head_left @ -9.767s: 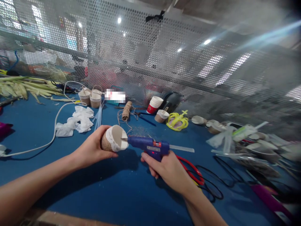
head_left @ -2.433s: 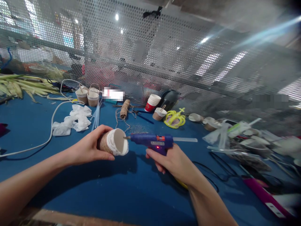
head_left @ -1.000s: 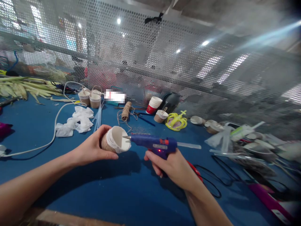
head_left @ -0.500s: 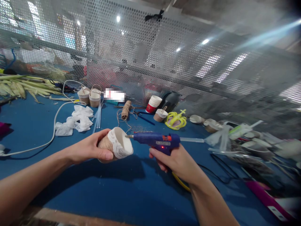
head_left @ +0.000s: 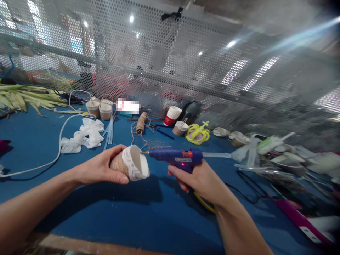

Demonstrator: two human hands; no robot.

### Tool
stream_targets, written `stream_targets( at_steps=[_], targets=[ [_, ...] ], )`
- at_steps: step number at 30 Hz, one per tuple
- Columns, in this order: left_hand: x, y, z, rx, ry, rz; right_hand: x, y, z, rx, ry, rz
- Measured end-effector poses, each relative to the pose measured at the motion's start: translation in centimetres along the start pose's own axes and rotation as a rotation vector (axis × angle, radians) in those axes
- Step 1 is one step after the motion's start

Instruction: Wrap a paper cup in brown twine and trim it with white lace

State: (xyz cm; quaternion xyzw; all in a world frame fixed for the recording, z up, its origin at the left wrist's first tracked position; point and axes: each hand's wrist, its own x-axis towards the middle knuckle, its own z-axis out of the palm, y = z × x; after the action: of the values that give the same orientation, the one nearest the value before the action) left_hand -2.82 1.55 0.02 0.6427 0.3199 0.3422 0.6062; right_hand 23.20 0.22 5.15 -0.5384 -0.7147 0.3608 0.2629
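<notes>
My left hand (head_left: 107, 166) is wrapped round a paper cup (head_left: 132, 163) covered in twine, with a white lace band near its rim. The cup lies tilted, its opening facing right. In my right hand (head_left: 198, 177) is a blue glue gun (head_left: 172, 156), its red light lit and a clear glue stick (head_left: 217, 155) sticking out of its back. The metal nozzle is at the cup's rim; whether it touches is too small to tell. A ball of twine (head_left: 141, 123) lies behind the cup, and crumpled white lace (head_left: 89, 134) rests to the left.
On the blue table (head_left: 127, 219) are twine-wrapped cups (head_left: 105, 110), a red-and-white cup stack (head_left: 172, 116), a yellow crown-shaped piece (head_left: 198, 134) and loose glue sticks (head_left: 110, 131). Plastic bags and cables crowd the right. A white cable (head_left: 60, 141) curves at left. Perforated metal (head_left: 148, 67) stands behind.
The cup has turned slightly in my left hand, showing its opening and lace at a different angle. The glue gun stays near the rim; the whole view has shifted slightly.
</notes>
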Motion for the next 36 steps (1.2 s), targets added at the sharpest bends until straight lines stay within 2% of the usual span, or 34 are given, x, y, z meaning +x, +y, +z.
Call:
stream_targets(
  at_steps=[16, 22, 30, 36],
  targets=[
    [-0.1, 0.14, -0.05, 0.068, 0.025, 0.01, -0.11, 0.13, -0.28, 0.032, -0.064, 0.08],
    [-0.17, 0.4, -0.02, 0.099, 0.029, 0.017, -0.13, -0.21, -0.28, 0.078, -0.048, 0.031],
    [-0.11, 0.33, -0.05, 0.132, 0.025, 0.019, -0.2, -0.08, -0.24, 0.045, -0.029, 0.056],
    [-0.01, 0.4, 0.06, 0.142, 0.051, 0.031, -0.23, 0.08, -0.17, -0.026, -0.076, 0.105]
  ],
)
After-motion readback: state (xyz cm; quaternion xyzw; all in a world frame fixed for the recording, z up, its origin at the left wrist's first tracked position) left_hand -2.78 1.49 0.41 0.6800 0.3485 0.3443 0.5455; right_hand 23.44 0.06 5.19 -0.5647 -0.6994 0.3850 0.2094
